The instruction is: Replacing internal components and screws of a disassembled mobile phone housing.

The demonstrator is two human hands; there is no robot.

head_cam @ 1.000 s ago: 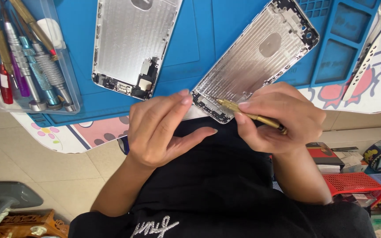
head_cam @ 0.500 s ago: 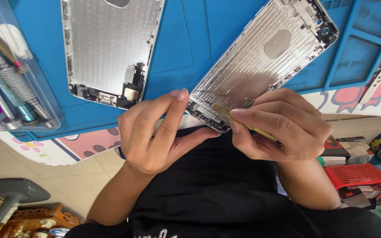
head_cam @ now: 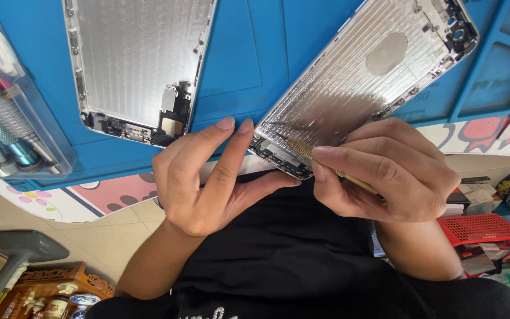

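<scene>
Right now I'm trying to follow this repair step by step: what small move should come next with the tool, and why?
Probably a careful turn or press of the brass tool where it is. Its tip already sits at the bottom corner of the phone shell, the right hand pinches it like a pen, and the left hand steadies that corner with its fingertips.

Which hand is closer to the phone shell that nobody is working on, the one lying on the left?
The left hand. Its fingers reach up just below and right of that spare phone shell, not touching. The right hand is farther right, holding a brass screwdriver.
</scene>
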